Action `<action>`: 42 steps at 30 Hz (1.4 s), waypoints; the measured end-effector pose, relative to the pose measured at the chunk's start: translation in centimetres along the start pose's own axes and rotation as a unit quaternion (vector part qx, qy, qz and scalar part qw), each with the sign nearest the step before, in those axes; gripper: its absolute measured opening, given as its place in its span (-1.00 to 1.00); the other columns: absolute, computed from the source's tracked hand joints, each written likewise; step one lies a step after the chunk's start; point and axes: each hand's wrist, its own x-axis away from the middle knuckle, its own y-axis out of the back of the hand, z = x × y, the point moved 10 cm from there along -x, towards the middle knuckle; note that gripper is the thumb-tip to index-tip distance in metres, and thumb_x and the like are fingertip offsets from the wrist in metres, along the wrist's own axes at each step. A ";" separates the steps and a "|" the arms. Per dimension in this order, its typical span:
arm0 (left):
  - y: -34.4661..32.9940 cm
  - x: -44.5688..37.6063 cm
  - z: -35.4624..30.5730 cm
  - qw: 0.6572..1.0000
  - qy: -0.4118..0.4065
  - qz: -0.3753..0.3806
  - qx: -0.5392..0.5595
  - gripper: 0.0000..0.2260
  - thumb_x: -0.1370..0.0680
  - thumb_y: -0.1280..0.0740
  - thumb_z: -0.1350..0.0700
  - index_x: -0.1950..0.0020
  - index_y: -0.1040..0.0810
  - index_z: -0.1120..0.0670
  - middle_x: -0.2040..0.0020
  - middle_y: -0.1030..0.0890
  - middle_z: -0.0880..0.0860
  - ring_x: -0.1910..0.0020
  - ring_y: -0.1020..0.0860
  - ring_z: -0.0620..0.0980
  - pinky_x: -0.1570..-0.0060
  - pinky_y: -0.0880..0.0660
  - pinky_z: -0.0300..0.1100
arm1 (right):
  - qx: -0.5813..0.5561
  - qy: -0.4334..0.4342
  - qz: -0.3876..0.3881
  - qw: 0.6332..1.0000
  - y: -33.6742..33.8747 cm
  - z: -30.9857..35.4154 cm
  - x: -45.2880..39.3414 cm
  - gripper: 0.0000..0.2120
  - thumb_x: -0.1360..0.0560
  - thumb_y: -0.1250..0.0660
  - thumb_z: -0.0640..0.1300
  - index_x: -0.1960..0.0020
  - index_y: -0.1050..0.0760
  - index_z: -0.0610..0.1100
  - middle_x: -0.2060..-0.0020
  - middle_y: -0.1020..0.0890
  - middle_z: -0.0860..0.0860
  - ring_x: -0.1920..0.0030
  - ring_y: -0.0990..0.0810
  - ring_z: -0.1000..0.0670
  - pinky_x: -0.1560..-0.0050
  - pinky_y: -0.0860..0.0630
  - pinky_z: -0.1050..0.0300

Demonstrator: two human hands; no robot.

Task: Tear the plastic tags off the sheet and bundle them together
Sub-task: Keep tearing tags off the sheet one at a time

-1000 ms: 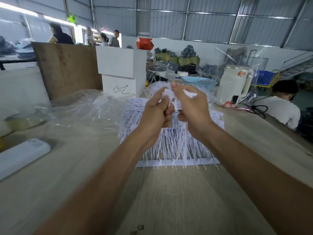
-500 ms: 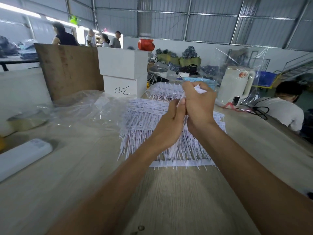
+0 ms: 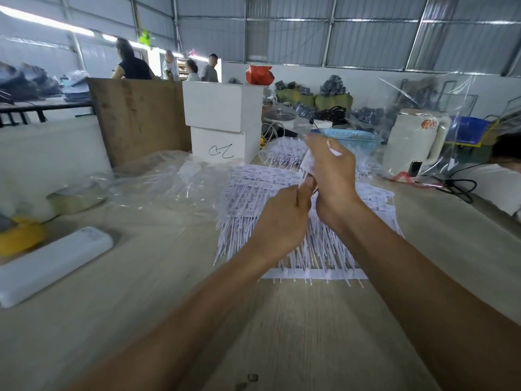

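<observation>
My right hand [image 3: 332, 176] grips a small bundle of tags [image 3: 308, 162]; my left hand [image 3: 284, 221] pinches its lower end above the sheet [image 3: 253, 198].

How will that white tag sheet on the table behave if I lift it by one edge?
The tag sheet would probably flop: its thin strands splay loosely off the spine strip. It looks light, being thin plastic. Strands may snag the clear bag beside it.

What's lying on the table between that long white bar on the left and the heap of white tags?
In the head view, between the white bar and the tag sheets there is only bare wooden table; crumpled clear plastic lies farther back.
</observation>
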 end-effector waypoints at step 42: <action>21.0 -1.5 22.5 0.915 0.401 0.023 -0.013 -0.69 -0.74 -0.06 0.10 0.13 -0.40 0.18 0.52 -0.24 0.02 0.68 -0.14 -0.13 0.63 -0.06 -0.40 | 0.449 0.290 0.204 0.820 -22.4 -2.0 -2.0 -0.70 -0.65 -0.23 0.06 0.15 -0.58 -0.05 0.19 -0.69 0.01 0.11 -0.63 -0.08 0.27 -0.40 0.15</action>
